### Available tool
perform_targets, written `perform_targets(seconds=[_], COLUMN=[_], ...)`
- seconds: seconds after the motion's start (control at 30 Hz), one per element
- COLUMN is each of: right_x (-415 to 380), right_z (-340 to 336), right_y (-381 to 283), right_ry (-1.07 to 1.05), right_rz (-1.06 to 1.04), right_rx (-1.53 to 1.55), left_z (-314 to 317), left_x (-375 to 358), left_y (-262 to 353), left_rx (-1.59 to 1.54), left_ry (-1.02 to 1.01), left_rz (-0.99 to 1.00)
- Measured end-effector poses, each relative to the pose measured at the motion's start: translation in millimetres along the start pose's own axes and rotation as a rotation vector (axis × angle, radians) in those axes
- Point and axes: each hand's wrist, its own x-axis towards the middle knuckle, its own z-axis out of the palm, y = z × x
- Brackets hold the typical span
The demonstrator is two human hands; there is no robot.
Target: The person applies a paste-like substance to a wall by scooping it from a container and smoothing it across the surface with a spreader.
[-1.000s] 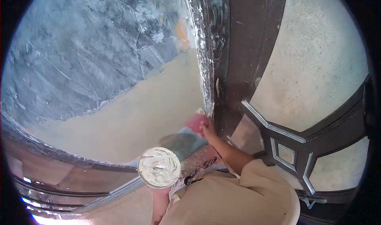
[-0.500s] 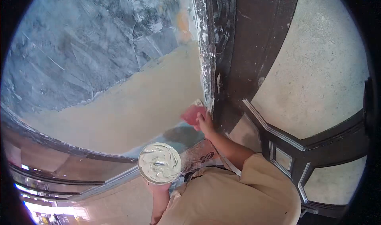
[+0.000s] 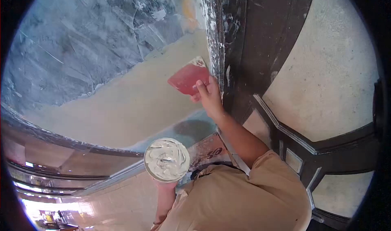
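My right hand (image 3: 207, 94) grips a flat red putty spreader (image 3: 189, 79), thumb pressed on its face. A dab of pale putty sits on the spreader's upper corner, close to the dark moulded frame. Behind it is the wall panel (image 3: 122, 104), partly coated in smooth cream filler and blue-grey with scraped streaks higher up. Low in front of my body, my left hand (image 3: 165, 186) holds a round tub of putty (image 3: 167, 159) from below. Thick, swirled cream-coloured putty fills the tub; most of the left fingers are hidden under it.
A dark frame (image 3: 232, 39) with white smears borders the panel on the right. Farther right are dark mouldings around pale panels (image 3: 326, 80). Below lie a printed box or board (image 3: 207, 151) and a tiled floor (image 3: 118, 206). Bright light enters at lower left.
My right hand has moved up along the frame with the red spreader, which now shows more of its face. The tub in my left hand has shifted slightly right and up.
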Motion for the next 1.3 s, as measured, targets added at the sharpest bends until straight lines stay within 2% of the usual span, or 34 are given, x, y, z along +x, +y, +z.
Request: perform_targets(seconds=[0.03,0.07,0.1,0.13,0.2,0.3,0.5,0.57,0.6,0.63,0.7,0.8,0.87,0.9,0.97,1.03,1.1,1.2,1.27,1.3], right_x=[-3.7,-11.1,-22.1,-39.3,-80.2,-101.2,-32.6,-17.3,-16.0,-18.6,-27.9,-73.1,-112.3,-122.3,-137.7,-127.0,-108.4,-75.3,-64.4,-62.0], right_z=[-11.9,-26.9,-53.0,-79.9,-110.3,-118.4,-31.1,-20.2,-19.2,-23.1,-37.9,-88.2,-119.2,-116.0,-103.5,-89.1,-75.9,-24.8,-4.0,-2.7], right_y=[25.5,60.5,113.0,158.9,193.9,199.7,61.4,67.5,72.4,84.0,125.0,199.3,260.2,253.7,217.7,205.9,211.7,163.9,160.6,167.5], right_ry=[0.064,0.125,0.165,0.206,0.269,0.217,-0.024,-0.013,-0.006,0.0,0.15,0.202,0.206,0.201,0.147,0.123,-0.038,-0.151,-0.22,-0.223], right_rz=[0.002,0.002,0.129,0.256,0.703,0.706,0.246,0.222,0.194,0.196,0.333,0.735,0.782,0.782,0.914,0.907,0.56,0.465,-0.001,0.004], right_rx=[-0.012,-0.025,-0.072,-0.12,-0.085,-0.075,0.016,0.028,0.034,0.036,0.026,0.043,-0.156,-0.16,-0.2,-0.23,-0.321,-0.389,-0.693,-0.69], left_z=[1.4,5.2,7.1,6.4,5.2,11.9,20.8,30.2,19.9,12.7,2.6,-4.4,-5.5,-4.2,-1.2,1.3,10.1,12.4,15.7,14.7], left_x=[-1.8,-2.6,-4.0,-5.4,-4.7,-5.7,-1.9,-0.9,-3.1,-3.8,-5.5,-11.9,-18.5,-20.6,-21.6,-21.4,-18.4,-20.6,-23.5,-25.2], left_y=[0.4,1.0,1.5,1.4,2.3,4.7,3.5,2.0,-2.7,-3.2,-3.2,-3.7,-1.3,0.0,2.8,4.3,7.2,10.6,14.6,15.5], left_rx=[0.0,-0.138,-0.275,-0.277,-0.327,-0.296,-0.381,-0.449,-0.175,-0.172,-0.264,-0.254,-0.283,-0.313,-0.239,-0.415,-0.412,-0.284,-0.09,-0.089], left_ry=[0.003,0.061,0.119,0.119,0.139,0.145,0.153,0.153,0.085,0.087,0.139,0.093,0.109,0.125,0.072,0.033,0.097,0.077,-0.046,-0.041], left_rz=[0.0,-0.027,-0.054,-0.053,-0.063,-0.044,-0.085,-0.111,-0.047,-0.053,-0.107,-0.116,-0.103,-0.092,-0.078,-0.112,-0.125,-0.08,-0.04,-0.039])
